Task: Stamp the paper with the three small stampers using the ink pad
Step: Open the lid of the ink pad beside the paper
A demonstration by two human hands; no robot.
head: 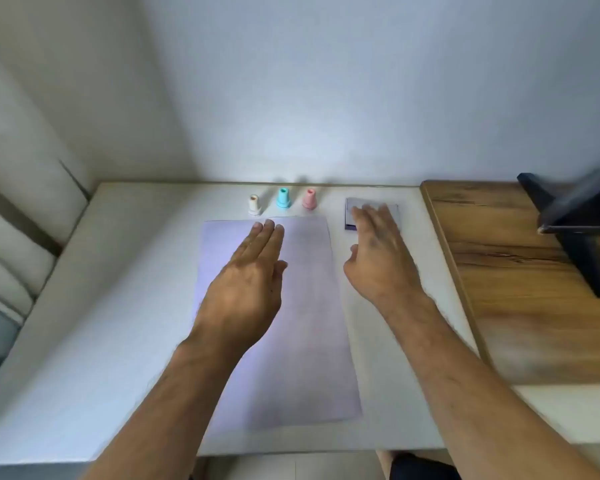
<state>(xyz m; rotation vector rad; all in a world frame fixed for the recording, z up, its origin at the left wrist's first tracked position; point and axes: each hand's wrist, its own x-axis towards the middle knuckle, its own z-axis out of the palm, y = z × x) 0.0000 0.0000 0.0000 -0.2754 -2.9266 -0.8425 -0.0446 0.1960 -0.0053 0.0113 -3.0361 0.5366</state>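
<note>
- A white surface [118, 306] seen from above, with two bare forearms reaching forward over it.
- A pale lilac sheet of paper [302, 341] lies flat in the middle of the surface, its long side running away from the viewer.
- Three small stampers stand upright in a row just beyond the paper's far edge: a white stamper [254, 204] on the left, a blue stamper [283, 197] in the middle, a pink stamper [309, 198] on the right.
- A grey ink pad [355, 209] lies to the right of the stampers, beside the paper's far right corner.
- The left hand [246, 285] is over the paper, its fingers [267, 233] straight and together, pointing toward the stampers and holding nothing.
- The right hand [378, 261] is over the ink pad, fingers loosely spread, tips above the pad; contact cannot be told.
- A wooden tabletop [534, 289] adjoins on the right, with a dark stand [575, 230] on it.
</note>
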